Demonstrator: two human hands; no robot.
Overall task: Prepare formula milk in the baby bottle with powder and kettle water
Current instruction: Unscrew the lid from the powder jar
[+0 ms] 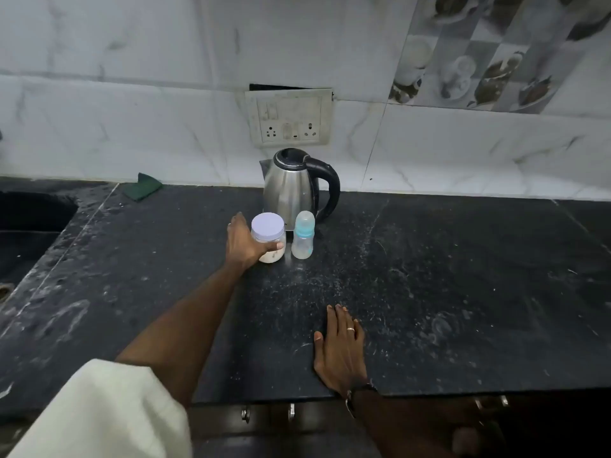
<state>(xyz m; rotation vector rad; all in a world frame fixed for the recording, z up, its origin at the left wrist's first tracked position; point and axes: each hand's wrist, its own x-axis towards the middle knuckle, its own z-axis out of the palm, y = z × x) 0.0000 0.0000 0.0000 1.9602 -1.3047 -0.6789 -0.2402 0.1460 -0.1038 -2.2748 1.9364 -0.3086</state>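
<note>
baby bottle (303,236) capped | powder jar (269,238) lidded, left hand (243,241) grip

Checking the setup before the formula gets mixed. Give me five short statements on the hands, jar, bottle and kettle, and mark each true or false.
1. The left hand is wrapped around the powder jar. True.
2. The powder jar's lid is off. False: its pale lid is on.
3. The baby bottle stands upright to the right of the jar, with its cap on. True.
4. The right hand is holding the kettle. False: it lies flat on the countertop near the front edge, holding nothing.
5. The kettle lies on its side beside the sink. False: it stands upright against the wall, behind the jar and bottle.
</note>
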